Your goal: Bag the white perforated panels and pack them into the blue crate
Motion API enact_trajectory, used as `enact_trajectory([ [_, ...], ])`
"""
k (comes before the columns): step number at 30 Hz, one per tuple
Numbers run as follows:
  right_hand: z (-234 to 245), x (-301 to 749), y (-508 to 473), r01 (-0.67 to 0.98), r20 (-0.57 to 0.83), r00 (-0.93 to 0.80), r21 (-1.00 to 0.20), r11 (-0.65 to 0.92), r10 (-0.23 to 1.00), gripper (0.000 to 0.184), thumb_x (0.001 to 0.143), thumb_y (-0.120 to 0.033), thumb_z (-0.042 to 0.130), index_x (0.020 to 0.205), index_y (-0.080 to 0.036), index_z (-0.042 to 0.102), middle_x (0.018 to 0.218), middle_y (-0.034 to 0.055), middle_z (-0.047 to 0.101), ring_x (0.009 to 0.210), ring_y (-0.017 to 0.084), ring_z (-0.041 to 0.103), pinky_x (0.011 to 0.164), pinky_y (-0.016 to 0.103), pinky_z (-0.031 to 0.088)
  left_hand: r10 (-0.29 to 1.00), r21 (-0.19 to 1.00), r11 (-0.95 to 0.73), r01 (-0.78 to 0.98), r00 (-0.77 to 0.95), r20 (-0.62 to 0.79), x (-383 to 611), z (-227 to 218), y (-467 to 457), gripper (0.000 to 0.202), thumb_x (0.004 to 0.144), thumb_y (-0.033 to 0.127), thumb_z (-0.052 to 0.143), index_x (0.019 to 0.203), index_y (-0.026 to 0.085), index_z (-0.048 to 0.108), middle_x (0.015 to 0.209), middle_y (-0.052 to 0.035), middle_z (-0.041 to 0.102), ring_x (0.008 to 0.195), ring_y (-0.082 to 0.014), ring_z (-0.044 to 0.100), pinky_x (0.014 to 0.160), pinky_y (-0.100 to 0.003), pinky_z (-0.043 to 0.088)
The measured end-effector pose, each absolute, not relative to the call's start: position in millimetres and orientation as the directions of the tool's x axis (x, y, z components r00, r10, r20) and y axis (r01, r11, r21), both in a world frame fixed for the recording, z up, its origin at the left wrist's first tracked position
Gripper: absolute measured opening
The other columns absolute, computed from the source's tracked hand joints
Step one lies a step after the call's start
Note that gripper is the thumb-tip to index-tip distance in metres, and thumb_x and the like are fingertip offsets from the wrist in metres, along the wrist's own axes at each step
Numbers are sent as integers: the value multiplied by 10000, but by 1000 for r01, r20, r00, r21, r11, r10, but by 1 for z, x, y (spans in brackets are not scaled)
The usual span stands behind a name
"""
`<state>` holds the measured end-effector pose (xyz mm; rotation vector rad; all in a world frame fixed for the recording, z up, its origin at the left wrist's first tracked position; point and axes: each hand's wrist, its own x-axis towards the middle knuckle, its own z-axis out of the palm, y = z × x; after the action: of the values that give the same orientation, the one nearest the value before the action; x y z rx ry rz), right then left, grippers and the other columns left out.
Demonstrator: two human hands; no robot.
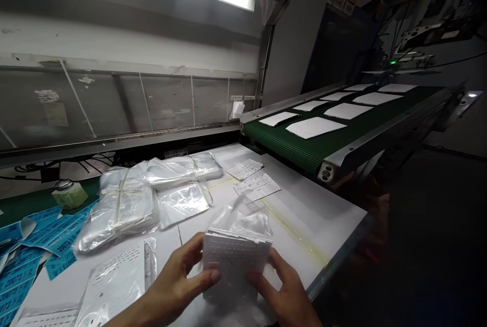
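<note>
Between my two hands is a white perforated sheet (234, 266), held upright and tilted towards me, with a clear plastic bag (243, 218) bunched at its upper edge. My left hand (178, 279) grips its left side, and my right hand (279, 286) holds its right side. Left of my hands lie tied bundles of clear plastic bags (122, 210) and a loose bag (182, 204). Nearest my left hand, a bagged perforated sheet (114, 281) lies flat. Two printed white sheets (251, 180) sit beyond my hands.
A green conveyor belt (315, 139) with metal side rails carries white sheets at the right, its end overhanging the white worktable (304, 215). Blue printed labels (49, 235) and a small bottle (70, 194) lie at the left. The table's right edge drops into darkness.
</note>
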<state>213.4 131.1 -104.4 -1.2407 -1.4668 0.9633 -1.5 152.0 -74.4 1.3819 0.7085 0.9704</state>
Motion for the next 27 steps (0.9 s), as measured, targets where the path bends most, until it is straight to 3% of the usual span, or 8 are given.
enact_trajectory([
  [2,-113,217,128,308,174,-59,-933,184,983,316,768,-409,617,1047,-261,612,1039,26,661,992,236,601,832,287,475,844,987,-90,-136,515,148,-2,-66,157,437,813,262,621,1233,202,518,1226,-89,562,1118,-266,511,946,-376,415],
  [6,-112,224,127,405,120,-102,-902,151,988,351,742,-420,629,1050,-253,621,1080,47,648,1028,262,586,856,324,475,856,983,-174,-52,486,177,2,-69,160,386,832,269,598,1209,221,534,1158,-55,608,1029,-230,558,888,-335,444],
  [10,-91,222,127,211,124,-126,-966,148,984,575,703,-422,672,1220,-239,502,1214,73,589,1152,268,515,956,363,420,820,966,-226,122,560,121,-3,-99,153,290,834,242,584,1123,225,590,1086,-25,642,1000,-224,577,873,-313,449],
  [13,-90,214,128,132,83,-121,-986,99,989,515,738,-433,640,1182,-204,515,1134,85,632,1090,258,560,912,351,450,804,956,-214,201,592,55,-11,-105,152,363,766,190,652,1121,231,587,1128,-22,621,1034,-238,559,902,-333,438],
  [15,-105,211,129,228,15,-113,-973,40,994,454,736,-427,638,1115,-190,561,1058,87,666,1009,272,601,846,351,480,811,971,-174,163,583,48,-13,-96,156,527,710,192,711,1202,241,528,1197,-35,580,1093,-253,523,940,-363,418],
  [18,-146,214,128,406,-29,-120,-914,22,992,462,728,-438,626,1095,-164,574,1015,104,676,952,298,619,810,376,489,817,994,-99,-34,568,101,-7,-79,164,648,690,233,738,1271,219,453,1201,-69,571,1115,-268,510,933,-392,425],
  [24,-200,222,122,635,201,-132,-735,238,971,559,711,-451,615,1189,-185,499,1192,146,570,1146,349,489,964,480,386,782,979,76,-191,620,60,6,-101,160,449,706,256,718,1118,136,585,1062,-83,657,1039,-287,580,904,-402,442],
  [27,-196,214,118,617,145,-9,-778,120,989,563,695,-528,611,1157,-224,502,1162,147,589,1127,377,510,932,510,413,848,965,152,-213,529,-17,6,-108,158,428,688,277,733,1070,126,614,1037,-97,670,1024,-294,593,893,-410,453],
])
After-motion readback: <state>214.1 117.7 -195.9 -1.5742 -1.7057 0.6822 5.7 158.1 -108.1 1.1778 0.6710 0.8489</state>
